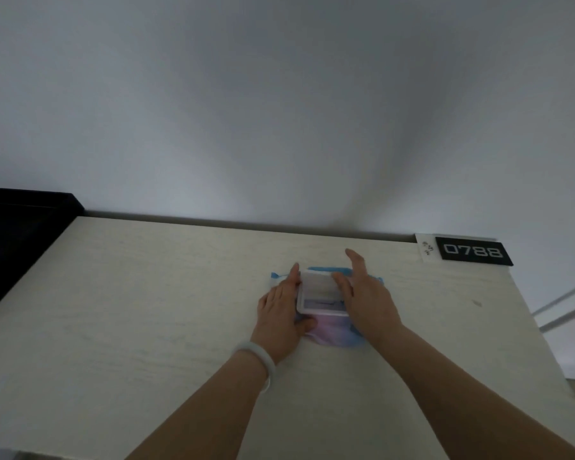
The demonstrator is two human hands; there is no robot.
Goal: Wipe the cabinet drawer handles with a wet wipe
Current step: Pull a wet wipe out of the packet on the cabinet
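Bracelet (259, 360) on our left wrist, pale. Our left hand (281, 313) lies on the left end of the wet wipe pack (326, 330), fingers nearly straight along the side of its plastic lid (317, 293), thumb tucked against the pack's near edge; pressing it down, not gripping, we judge. The pack sits directly between both hands on the cabinet top (146, 310), long axis running left to right, lid frame central. Our right hand (365, 293) rests on the right end, fingers extended and relaxed, thumb toward the lid. Both hands equally near. Whether the flap is raised we cannot tell. No wipe drawn yet; drawer handles out of view. Right of us, a number plate (473, 251).
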